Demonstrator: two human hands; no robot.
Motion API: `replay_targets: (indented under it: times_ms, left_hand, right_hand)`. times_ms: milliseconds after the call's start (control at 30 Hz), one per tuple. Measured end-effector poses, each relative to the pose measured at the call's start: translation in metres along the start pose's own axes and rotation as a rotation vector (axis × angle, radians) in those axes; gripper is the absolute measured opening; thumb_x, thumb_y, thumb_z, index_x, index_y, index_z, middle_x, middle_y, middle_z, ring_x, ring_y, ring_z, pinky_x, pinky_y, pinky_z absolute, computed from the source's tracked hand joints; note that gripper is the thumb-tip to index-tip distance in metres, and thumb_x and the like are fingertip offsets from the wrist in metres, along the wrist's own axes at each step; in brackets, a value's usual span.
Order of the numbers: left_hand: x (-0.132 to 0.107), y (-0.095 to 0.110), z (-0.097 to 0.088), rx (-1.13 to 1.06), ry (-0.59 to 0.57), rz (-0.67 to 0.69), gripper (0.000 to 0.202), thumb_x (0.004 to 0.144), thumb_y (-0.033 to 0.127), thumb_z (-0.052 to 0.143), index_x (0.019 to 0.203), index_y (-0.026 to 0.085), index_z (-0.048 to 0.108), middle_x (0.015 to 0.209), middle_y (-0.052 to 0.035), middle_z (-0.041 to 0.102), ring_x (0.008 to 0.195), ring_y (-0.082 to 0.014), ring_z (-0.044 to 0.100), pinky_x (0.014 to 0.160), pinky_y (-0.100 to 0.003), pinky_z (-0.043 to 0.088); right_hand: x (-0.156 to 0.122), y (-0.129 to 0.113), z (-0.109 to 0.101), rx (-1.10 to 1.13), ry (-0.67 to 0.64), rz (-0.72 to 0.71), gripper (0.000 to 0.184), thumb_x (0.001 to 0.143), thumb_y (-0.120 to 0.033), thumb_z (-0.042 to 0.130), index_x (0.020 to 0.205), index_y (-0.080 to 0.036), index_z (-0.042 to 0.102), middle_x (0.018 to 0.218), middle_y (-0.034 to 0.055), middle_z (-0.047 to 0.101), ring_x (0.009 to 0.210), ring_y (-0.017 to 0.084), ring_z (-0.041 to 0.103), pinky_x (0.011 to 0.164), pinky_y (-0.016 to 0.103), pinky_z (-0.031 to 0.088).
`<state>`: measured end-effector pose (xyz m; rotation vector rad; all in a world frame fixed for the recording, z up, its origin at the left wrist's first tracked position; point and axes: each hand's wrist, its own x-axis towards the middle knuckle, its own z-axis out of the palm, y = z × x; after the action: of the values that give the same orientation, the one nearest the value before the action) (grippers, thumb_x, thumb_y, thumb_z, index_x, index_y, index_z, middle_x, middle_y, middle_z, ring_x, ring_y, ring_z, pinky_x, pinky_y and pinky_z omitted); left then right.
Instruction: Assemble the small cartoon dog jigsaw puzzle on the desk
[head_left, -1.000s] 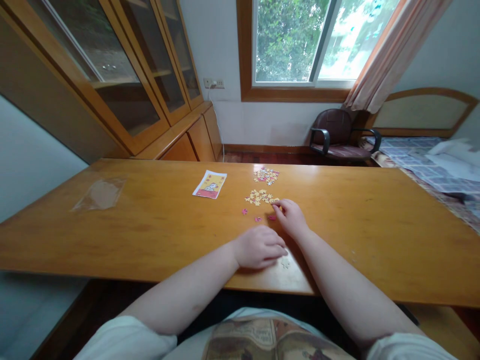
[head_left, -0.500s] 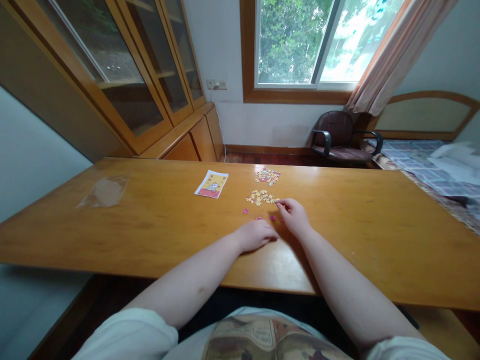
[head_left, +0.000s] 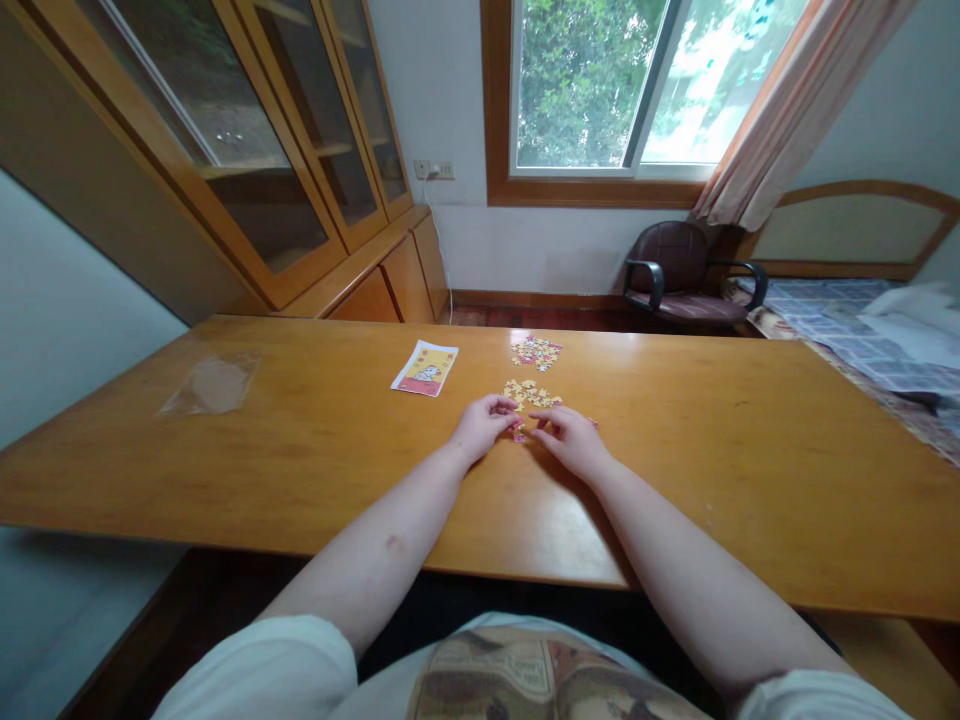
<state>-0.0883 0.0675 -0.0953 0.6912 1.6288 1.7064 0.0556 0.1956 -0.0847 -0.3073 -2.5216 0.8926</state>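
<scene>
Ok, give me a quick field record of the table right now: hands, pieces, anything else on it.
left hand: fingertips at the pink pieces
right hand: beside it, fingers curled by the same pieces
grip: too small to tell
near pile: yellow pieces, just beyond the hands
far pile: mixed pink and yellow
picture card: left of the piles
clear bag: far left
table: wooden

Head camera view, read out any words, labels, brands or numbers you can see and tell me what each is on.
No text can be read anywhere in this view.
Small yellow and red picture card on the long wooden table: any print is too small and blurred to read.
Loose yellow and pink jigsaw pieces: no legible marks.
White wall socket plate: no readable label.
</scene>
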Motion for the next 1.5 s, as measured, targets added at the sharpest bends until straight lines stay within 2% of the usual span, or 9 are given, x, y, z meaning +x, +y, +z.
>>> replay_targets:
  times_ms: [333,500,567,667,767,867,967,1200,1500]
  left_hand:
    - [-0.002,-0.001,0.005,0.169,-0.076,0.056,0.023,0.072,0.025,0.074,0.089,0.014,0.063,0.080,-0.0036,0.068,0.072,-0.0152,0.066,0.073,-0.032,0.056]
    - [-0.008,0.023,-0.017,0.816,-0.042,0.383,0.015,0.079,0.026,0.064,0.091,0.020,0.070,0.103,-0.0064,0.066,0.097,-0.0206,0.061,0.090,-0.035,0.049]
    - [-0.011,0.029,-0.026,1.062,-0.050,0.373,0.011,0.080,0.028,0.062,0.083,0.022,0.071,0.094,-0.0049,0.067,0.095,-0.0224,0.060,0.090,-0.037,0.047]
    - [-0.014,0.029,-0.027,1.231,-0.106,0.261,0.016,0.078,0.038,0.065,0.079,0.023,0.070,0.081,-0.0038,0.066,0.082,-0.0220,0.061,0.079,-0.035,0.047]
    - [-0.015,0.023,-0.021,1.253,-0.040,0.299,0.030,0.071,0.050,0.070,0.082,0.023,0.067,0.087,-0.0041,0.065,0.086,-0.0232,0.058,0.079,-0.035,0.046]
    - [-0.014,0.020,-0.016,1.227,-0.012,0.307,0.037,0.067,0.054,0.073,0.085,0.023,0.065,0.093,-0.0038,0.063,0.092,-0.0239,0.056,0.083,-0.036,0.044]
    - [-0.013,0.018,-0.017,1.192,0.012,0.305,0.041,0.066,0.055,0.073,0.091,0.024,0.064,0.101,-0.0040,0.062,0.102,-0.0253,0.054,0.091,-0.039,0.042]
    - [-0.006,0.012,-0.019,1.158,-0.012,0.318,0.047,0.064,0.056,0.074,0.096,0.023,0.062,0.106,-0.0038,0.062,0.106,-0.0252,0.052,0.095,-0.040,0.041]
    - [-0.003,0.012,-0.022,1.159,-0.016,0.294,0.039,0.064,0.054,0.076,0.089,0.026,0.066,0.109,-0.0031,0.061,0.111,-0.0256,0.050,0.098,-0.039,0.039]
  right_hand:
    - [0.003,0.003,0.005,-0.019,0.015,-0.088,0.010,0.082,-0.024,0.066,0.089,-0.019,0.072,0.078,0.0042,0.066,0.071,0.015,0.058,0.072,0.028,0.047]
    - [0.001,0.006,0.004,-0.006,0.047,-0.003,0.011,0.082,-0.027,0.066,0.088,-0.019,0.072,0.078,0.0037,0.066,0.070,0.014,0.058,0.072,0.027,0.047]
    - [0.001,0.006,-0.002,0.005,0.065,0.047,0.011,0.082,-0.026,0.065,0.089,-0.020,0.072,0.081,0.0037,0.067,0.072,0.014,0.059,0.072,0.027,0.047]
    - [0.008,-0.001,-0.016,-0.042,0.030,0.096,0.012,0.081,-0.024,0.065,0.090,-0.020,0.072,0.086,0.0045,0.067,0.074,0.014,0.060,0.072,0.026,0.046]
    - [0.021,-0.015,-0.028,-0.145,-0.142,0.120,0.011,0.078,-0.024,0.067,0.087,-0.023,0.073,0.084,0.0027,0.068,0.077,0.015,0.061,0.071,0.025,0.044]
    - [0.033,-0.023,-0.026,-0.152,-0.267,0.246,0.010,0.078,-0.023,0.066,0.085,-0.024,0.074,0.080,0.0005,0.069,0.066,0.013,0.060,0.065,0.024,0.043]
    - [0.035,-0.017,-0.015,-0.136,-0.210,0.264,0.013,0.078,-0.025,0.068,0.089,-0.023,0.074,0.086,0.0016,0.070,0.074,0.014,0.062,0.068,0.024,0.043]
    - [0.027,0.003,-0.001,-0.115,-0.256,0.135,0.011,0.080,-0.029,0.068,0.088,-0.024,0.074,0.086,0.0019,0.071,0.082,0.016,0.061,0.073,0.026,0.043]
    - [0.026,0.002,0.007,-0.137,-0.175,0.058,0.009,0.079,-0.028,0.070,0.086,-0.022,0.073,0.083,0.0029,0.070,0.081,0.017,0.059,0.077,0.027,0.043]
